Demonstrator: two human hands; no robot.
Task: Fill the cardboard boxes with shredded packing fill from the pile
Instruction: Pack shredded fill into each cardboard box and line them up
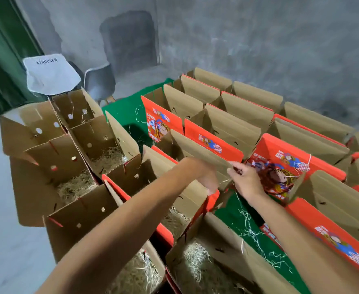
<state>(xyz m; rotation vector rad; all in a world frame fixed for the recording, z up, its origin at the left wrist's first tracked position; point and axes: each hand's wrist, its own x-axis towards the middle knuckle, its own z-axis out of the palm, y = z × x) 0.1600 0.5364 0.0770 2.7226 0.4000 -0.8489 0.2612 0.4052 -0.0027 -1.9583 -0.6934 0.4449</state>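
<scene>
Pinching the top edge of a brown cardboard flap (pixel 204 153), the right hand (pixel 245 180) has its thumb and fingers closed on the flap's right corner, close to the centre of the view. That flap belongs to an open box (pixel 187 194) whose floor carries a thin layer of shredded fill (pixel 174 221). The left hand (pixel 206 177) sits just at 9 o'clock of the right one, over the same box; it is blurred, its fingers point down and look loosely curled, and whether they hold anything cannot be told.

At 3 o'clock of the right hand, touching it, stands a red printed box (pixel 280 166) with a cartoon figure on its side. At 6 o'clock, between the forearms, a near box (pixel 206 262) holds a thicker bed of pale shreds. Loose white strands (pixel 252 230) lie on the green table cover (pixel 231 213) at about 5 o'clock of the grip.

Out at 9 to 10 o'clock, a row of plain brown boxes (pixel 72 170) with punched holes also has straw-coloured fill in the bottoms. From 12 to 3 o'clock, rows of upright-flapped boxes (pixel 238 115) fill the table. At 11 o'clock, far back, a white chair (pixel 49 75) stands beside a green curtain (pixel 2 60), against a grey wall (pixel 259 39). The pile itself is out of view.
</scene>
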